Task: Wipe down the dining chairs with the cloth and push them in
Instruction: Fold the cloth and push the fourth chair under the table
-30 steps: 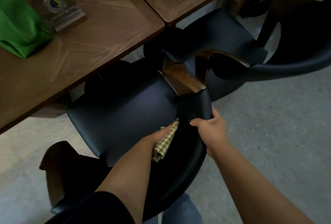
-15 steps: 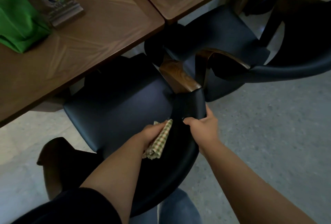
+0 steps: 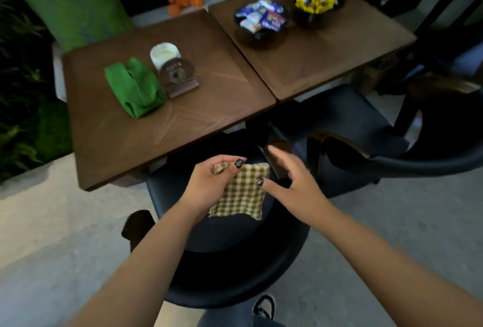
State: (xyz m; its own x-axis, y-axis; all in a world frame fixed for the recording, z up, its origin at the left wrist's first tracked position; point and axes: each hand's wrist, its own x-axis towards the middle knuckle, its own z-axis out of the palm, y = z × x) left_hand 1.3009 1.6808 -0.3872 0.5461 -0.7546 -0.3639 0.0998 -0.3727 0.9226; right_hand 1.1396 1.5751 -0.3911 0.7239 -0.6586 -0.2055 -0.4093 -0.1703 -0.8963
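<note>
the left hand (image 3: pixel 209 183) pinches the top corner of the checked cloth (image 3: pixel 243 193), which hangs above the near chair (image 3: pixel 235 261)'s seat; the right hand (image 3: pixel 292 185) is spread, fingers (image 3: pixel 278 155) loose, thumb touching the cloth edge; best to take the free corner, refold to a clean face, then wipe the backrest rim before pushing in under the tabletop (image 3: pixel 183 117); half a second ago the right hand gripped the backrest and the cloth was bunched.
</note>
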